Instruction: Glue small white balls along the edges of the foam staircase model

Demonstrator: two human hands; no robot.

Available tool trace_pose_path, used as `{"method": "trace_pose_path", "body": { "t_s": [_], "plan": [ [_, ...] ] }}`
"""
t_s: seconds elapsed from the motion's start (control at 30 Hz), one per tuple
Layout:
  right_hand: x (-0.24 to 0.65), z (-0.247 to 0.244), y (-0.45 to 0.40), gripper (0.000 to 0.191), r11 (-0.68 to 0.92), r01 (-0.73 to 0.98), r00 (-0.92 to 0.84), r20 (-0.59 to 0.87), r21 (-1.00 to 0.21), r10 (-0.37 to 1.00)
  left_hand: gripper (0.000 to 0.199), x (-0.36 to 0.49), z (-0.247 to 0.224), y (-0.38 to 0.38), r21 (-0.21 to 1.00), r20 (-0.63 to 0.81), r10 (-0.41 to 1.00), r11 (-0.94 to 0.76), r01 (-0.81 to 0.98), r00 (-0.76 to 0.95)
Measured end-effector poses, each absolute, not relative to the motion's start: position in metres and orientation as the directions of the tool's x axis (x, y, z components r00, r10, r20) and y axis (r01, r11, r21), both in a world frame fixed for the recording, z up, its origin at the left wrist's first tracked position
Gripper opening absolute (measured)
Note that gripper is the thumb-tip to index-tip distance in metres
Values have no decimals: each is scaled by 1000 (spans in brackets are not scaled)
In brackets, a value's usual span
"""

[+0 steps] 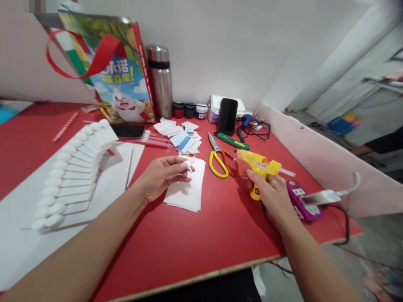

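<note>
Pinched between the thumb and fingers of my left hand (168,174) is a small white piece (188,165), perhaps folded paper or tissue; its exact kind is unclear. Below that hand lies a stack of white paper sheets (185,195). My right hand (272,191) is wrapped round the grip of a yellow hot glue gun (260,163), its nozzle pointing left and a clear glue stick (287,172) jutting from the back. Scissors (219,161) with yellow and red handles rest between the two hands. A curved white stair-like model (75,172) edged with round white pieces stands left.
Behind are cut paper pieces (185,140), a green utility knife (233,141), an upright black phone (227,115), paint jars (189,110), a steel flask (161,84) and a gift bag (116,71). A purple power strip (304,203) with a white plug sits right, near the table edge.
</note>
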State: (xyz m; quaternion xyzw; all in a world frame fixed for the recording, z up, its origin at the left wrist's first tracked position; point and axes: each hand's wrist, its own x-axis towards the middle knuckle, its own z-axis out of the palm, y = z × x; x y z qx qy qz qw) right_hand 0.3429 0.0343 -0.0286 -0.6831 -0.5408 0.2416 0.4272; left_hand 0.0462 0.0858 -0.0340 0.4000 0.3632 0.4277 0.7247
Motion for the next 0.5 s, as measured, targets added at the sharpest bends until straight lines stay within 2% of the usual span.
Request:
{"method": "trace_pose_path", "body": {
  "t_s": [0.07,0.17,0.23,0.5],
  "plan": [
    [359,-32,34,35,-93,655,317,161,-750,935,20,47,-34,85,894,-176,911,306,-328,372],
    [373,-36,34,49,-178,797,328,165,-578,930,19,48,-33,84,894,-166,907,304,-329,388],
    [376,-35,36,51,-218,839,337,160,-499,928,19,49,-32,83,893,-163,902,307,-328,400],
    [370,-22,40,40,-290,938,315,114,-191,942,16,48,-30,81,893,-119,894,287,-347,432]
  ]
}}
